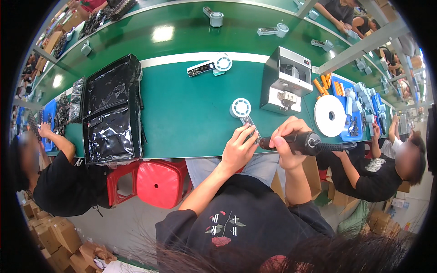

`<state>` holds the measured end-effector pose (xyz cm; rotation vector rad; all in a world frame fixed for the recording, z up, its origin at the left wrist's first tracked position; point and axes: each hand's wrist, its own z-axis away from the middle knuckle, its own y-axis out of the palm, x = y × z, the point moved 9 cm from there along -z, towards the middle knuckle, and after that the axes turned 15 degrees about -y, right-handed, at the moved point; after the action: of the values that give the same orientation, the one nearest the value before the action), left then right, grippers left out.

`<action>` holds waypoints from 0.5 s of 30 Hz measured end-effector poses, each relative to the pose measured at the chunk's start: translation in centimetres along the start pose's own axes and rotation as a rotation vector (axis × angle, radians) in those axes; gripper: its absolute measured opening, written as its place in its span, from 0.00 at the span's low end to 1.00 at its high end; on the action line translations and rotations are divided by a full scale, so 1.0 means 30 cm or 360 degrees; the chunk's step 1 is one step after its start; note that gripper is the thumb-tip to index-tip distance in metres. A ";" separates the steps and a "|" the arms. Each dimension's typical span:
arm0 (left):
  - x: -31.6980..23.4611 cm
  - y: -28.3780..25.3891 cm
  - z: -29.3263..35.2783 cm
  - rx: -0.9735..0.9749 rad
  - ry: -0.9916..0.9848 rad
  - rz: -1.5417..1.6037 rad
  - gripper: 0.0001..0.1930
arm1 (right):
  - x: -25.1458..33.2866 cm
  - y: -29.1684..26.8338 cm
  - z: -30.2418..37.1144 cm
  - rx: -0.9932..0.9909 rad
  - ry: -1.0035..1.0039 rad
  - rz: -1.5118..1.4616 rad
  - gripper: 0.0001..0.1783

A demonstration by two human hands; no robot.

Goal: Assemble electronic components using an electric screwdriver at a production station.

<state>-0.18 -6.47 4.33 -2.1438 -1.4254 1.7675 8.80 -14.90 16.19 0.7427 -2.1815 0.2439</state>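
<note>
A light-blue and white handheld fan (pixel 241 108) lies at the near edge of the green bench, its round head pointing away from me and its open handle toward me. The fingers of my left hand (pixel 237 150) are closed on that handle, pressing it to the bench. In my right hand (pixel 287 139) is a black electric screwdriver (pixel 306 143), gripped near its front end, with a cable trailing right. Its tip meets the near end of the handle, close to my left fingertips; the exact contact point is hidden.
Farther back lies a second fan (pixel 222 62) with its handle open. A grey and silver screw feeder (pixel 287 82) stands to the right, near a white reel (pixel 330 115) and a blue tray (pixel 353 133) of parts. Left is a black plastic-lined box (pixel 114 86). Co-workers sit on both sides.
</note>
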 end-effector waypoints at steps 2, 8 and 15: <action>-0.001 -0.005 -0.001 0.0000 -0.0008 -0.0011 0.19 | 0.007 0.009 -0.015 0.0071 -0.0021 -0.0013 0.11; 0.005 0.003 -0.004 -0.0033 -0.0026 0.0036 0.19 | 0.069 -0.168 -0.251 -0.0298 -0.0319 0.0007 0.05; -0.012 -0.016 -0.009 -0.0054 0.0005 0.0053 0.16 | -0.052 -0.265 -0.447 -0.0412 -0.0295 0.0415 0.08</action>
<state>-0.25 -6.30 4.95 -2.1984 -1.4377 1.7624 22.73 -15.26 23.32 0.3474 -2.4274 0.0219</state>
